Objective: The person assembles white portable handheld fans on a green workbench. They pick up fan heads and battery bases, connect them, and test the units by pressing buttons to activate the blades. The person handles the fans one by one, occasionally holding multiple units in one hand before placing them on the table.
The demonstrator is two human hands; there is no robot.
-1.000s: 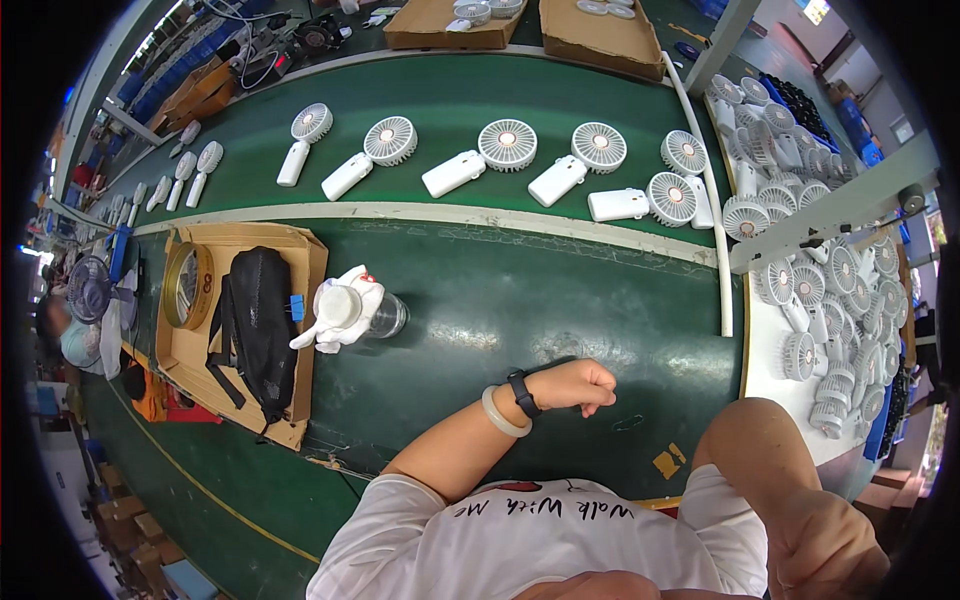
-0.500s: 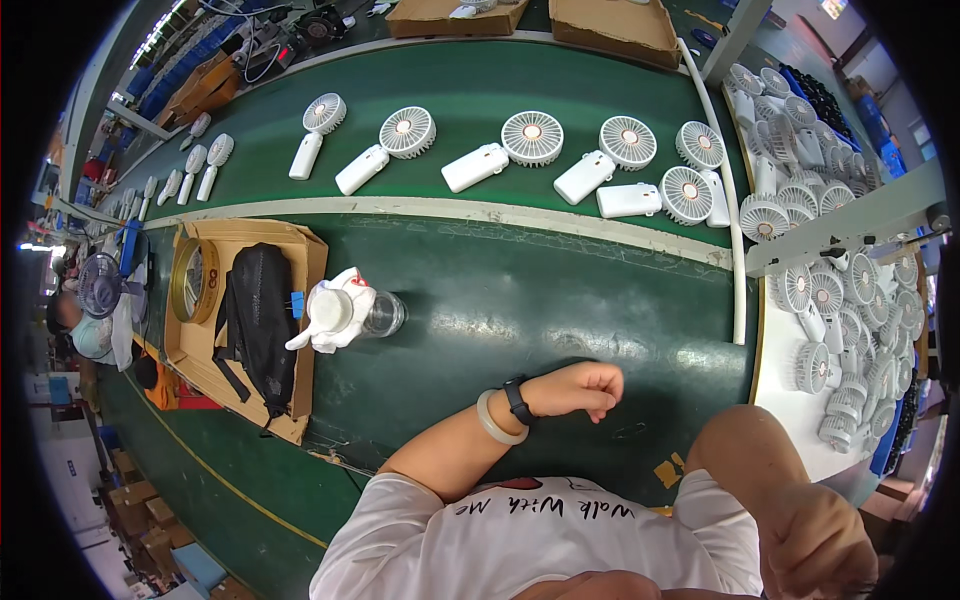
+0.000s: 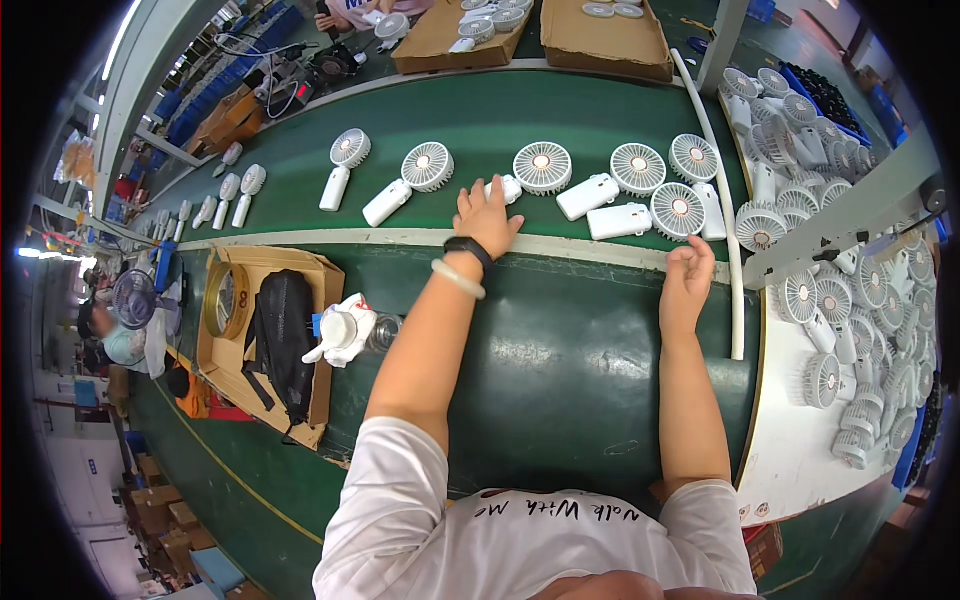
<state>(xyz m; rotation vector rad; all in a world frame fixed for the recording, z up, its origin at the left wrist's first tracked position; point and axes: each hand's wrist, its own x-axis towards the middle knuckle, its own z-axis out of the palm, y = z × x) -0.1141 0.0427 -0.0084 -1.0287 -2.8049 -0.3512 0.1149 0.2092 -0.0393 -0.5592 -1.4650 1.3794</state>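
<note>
White handheld fans with round grilles and short handles lie in a row on the green conveyor belt. My left hand [image 3: 487, 215] reaches over the belt's near edge with its fingers spread, covering much of the handle of one fan [image 3: 542, 168]. Whether the fingertips press on that handle I cannot tell. My right hand [image 3: 688, 278] is at the belt's near rim, loosely curled with nothing visible in it. Its fingertips are just below a fan [image 3: 678, 211] at the right end of the row. Another fan [image 3: 638, 169] lies between the hands, farther back.
A cardboard tray [image 3: 322, 275] with a black bag [image 3: 285, 335] and a tape roll [image 3: 228, 300] is at left. Beside it stands a bottle with a white cloth [image 3: 345, 330]. Many fans [image 3: 840, 300] pile up on the right table. Across the belt are cartons [image 3: 605, 45] and another person.
Both my hands have moved forward to the belt, the left from the near worktop and the right from the lower right. The view has shifted, showing a person beyond the belt.
</note>
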